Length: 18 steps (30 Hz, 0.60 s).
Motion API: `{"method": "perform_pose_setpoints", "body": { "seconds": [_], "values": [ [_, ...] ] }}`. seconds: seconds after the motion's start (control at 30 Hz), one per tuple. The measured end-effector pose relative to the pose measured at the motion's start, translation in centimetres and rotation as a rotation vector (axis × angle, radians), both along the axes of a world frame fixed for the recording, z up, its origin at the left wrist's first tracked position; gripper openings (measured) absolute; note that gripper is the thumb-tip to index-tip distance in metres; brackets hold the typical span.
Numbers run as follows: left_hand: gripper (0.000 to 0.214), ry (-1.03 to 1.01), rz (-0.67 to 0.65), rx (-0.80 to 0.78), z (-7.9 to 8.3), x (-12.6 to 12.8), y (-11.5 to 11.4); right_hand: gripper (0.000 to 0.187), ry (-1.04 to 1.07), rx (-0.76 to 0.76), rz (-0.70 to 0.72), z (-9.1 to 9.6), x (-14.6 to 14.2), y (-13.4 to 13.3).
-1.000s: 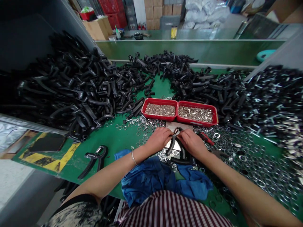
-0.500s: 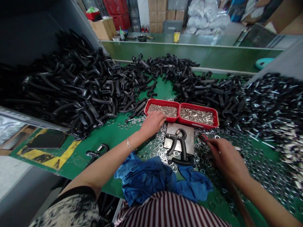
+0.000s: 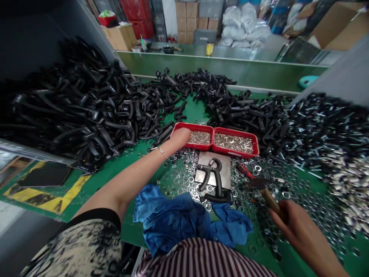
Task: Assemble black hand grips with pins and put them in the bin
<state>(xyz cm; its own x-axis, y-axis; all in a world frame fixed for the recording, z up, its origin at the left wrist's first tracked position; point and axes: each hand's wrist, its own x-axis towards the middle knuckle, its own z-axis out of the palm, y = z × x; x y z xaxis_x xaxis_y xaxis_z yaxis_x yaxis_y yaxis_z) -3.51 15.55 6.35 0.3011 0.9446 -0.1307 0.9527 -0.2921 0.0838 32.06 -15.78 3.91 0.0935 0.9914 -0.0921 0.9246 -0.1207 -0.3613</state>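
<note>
Wooden-handled metal tool (image 3: 268, 199), gripped in closed right hand (image 3: 300, 231) — left hand (image 3: 179, 139) over red plastic two-compartment tray (image 3: 233, 130), fingers hidden, grip unclear

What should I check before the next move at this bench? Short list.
Left hand holding a part from the left red tray: cannot tell, fingers hidden at the rim.
Right hand gripping the wooden-handled hammer: ok.
Hammer head clear of the hand grip trainer: ok, apart.
Trainer fully on the steel plate: not ok, lower handle overhangs the near edge.
Steel plate free of loose washers: ok, none visible on its bare part.
Right red tray stocked with metal pins: ok.
</note>
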Motion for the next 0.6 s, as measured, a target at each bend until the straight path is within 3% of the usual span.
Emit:
{"method": "perform_pose_setpoints", "body": {
  "seconds": [0.07, 0.17, 0.3, 0.37, 0.43, 0.53, 0.6],
  "values": [
    [0.022, -0.039, 0.018, 0.047, -0.1, -0.2, -0.3, 0.042, 0.174, -0.062, -0.021, 1.6, -1.1, 1.3],
    [0.023, -0.119, 0.021, 0.148, -0.1, -0.4, -1.0, 0.039, 0.351, -0.22, 0.069, 3.7, -3.9, 3.3],
    [0.018, -0.503, -0.082, 0.322, -0.3, -0.1, -3.5, 0.038, 0.284, -0.041, 0.115, 5.1, -7.4, 5.7],
    [0.016, -0.647, -0.17, 0.272, -0.8, 0.2, -5.6, 0.037, 0.193, 0.026, 0.136, 4.9, -8.6, 7.0],
    [0.015, -0.693, -0.212, 0.163, -1.4, 0.4, -7.6, 0.033, 0.117, -0.046, 0.224, 4.4, -9.5, 8.2],
    [0.014, -0.71, -0.171, 0.055, -2.1, 0.0, -9.8, 0.032, 0.192, -0.181, 0.321, 4.0, -10.0, 9.3],
    [0.013, -0.725, -0.126, 0.027, -2.3, -0.4, -10.5, 0.032, 0.273, -0.114, 0.266, 3.8, -10.0, 9.5]
  ]
}}
